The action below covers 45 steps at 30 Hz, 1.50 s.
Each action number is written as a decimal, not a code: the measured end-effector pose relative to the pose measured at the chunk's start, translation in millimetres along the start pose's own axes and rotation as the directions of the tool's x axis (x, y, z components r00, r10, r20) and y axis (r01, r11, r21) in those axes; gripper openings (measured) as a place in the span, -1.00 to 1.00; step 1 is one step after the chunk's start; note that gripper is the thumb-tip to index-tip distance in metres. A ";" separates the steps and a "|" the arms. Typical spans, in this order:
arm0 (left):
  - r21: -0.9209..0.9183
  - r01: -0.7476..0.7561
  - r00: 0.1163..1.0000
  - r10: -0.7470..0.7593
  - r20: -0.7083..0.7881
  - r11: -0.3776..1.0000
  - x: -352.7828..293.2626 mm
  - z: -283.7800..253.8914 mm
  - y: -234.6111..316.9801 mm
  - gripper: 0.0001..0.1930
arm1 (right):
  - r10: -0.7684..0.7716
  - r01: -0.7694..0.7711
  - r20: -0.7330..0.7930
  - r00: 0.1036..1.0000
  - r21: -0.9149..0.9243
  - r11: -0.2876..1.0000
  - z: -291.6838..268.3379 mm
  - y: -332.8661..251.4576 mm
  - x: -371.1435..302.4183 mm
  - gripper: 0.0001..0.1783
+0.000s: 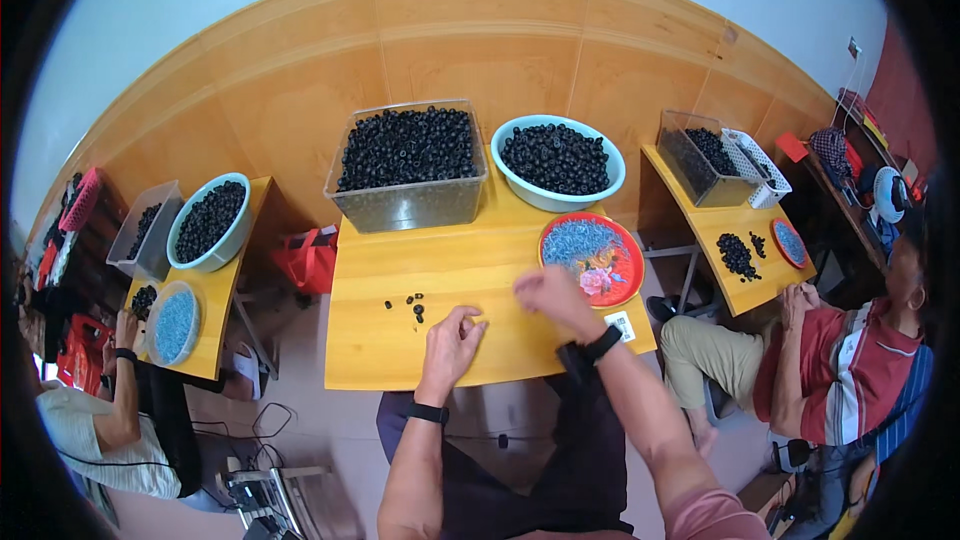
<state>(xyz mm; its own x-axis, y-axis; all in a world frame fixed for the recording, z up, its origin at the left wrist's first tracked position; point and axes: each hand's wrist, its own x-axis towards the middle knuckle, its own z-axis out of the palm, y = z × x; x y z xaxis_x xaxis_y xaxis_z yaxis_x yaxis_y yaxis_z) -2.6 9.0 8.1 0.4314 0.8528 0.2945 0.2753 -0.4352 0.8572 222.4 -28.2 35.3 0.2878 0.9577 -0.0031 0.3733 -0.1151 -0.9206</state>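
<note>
My left hand (455, 348) rests low over the yellow table (390, 270), its fingers curled in with the tips together. Whatever they may hold is too small to make out. Just left of it lie several small black pieces (418, 310), loose on the wood. My right hand (556, 300) is smeared by motion at the near left edge of a red flowered tray (631, 285), so its fingers cannot be read. Small blue pieces (578, 240) are heaped in that tray.
A clear bin (405, 212) and a pale blue basin (550, 198), both full of black ring-like parts, stand at the table's back. A white label (619, 326) lies at its right. People sit at side tables left (215, 340) and right (765, 280). A red bag (307, 258) stands between tables.
</note>
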 end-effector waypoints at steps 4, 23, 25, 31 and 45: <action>-0.062 0.065 0.998 -0.066 -0.015 0.996 -4.7 1.5 -10.6 -0.83 | -0.357 0.405 -0.528 0.771 -0.026 0.914 -57.7 -43.2 69.7 -0.66; 0.049 -0.047 0.998 0.045 0.033 0.998 -1.7 -3.5 2.2 -0.75 | -0.450 0.691 0.555 0.699 -0.363 0.626 107.6 -62.1 64.9 -0.70; 0.033 -0.028 1.000 0.028 0.000 0.999 -2.3 -4.2 1.4 -0.75 | -0.368 0.677 0.596 0.714 -0.454 0.579 112.4 -63.1 66.9 -0.70; -0.067 -0.068 0.991 0.060 -0.116 0.995 -2.5 -1.1 -0.7 -0.69 | -0.283 0.575 0.530 0.799 -0.538 0.616 93.4 -62.4 53.5 -0.74; -0.282 0.153 0.986 -0.165 -0.019 0.947 3.6 0.3 -9.5 -0.78 | -0.658 0.669 0.218 0.721 -0.469 0.577 53.3 -29.1 -16.4 -0.78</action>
<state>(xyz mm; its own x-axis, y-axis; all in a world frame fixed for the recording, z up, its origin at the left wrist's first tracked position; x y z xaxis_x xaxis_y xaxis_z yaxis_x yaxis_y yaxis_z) -3.5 16.1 0.9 0.3634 0.9183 0.1573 0.0845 -0.2006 0.9760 159.8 -26.5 41.3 -0.2301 0.8235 0.5185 0.8213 0.4501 -0.3505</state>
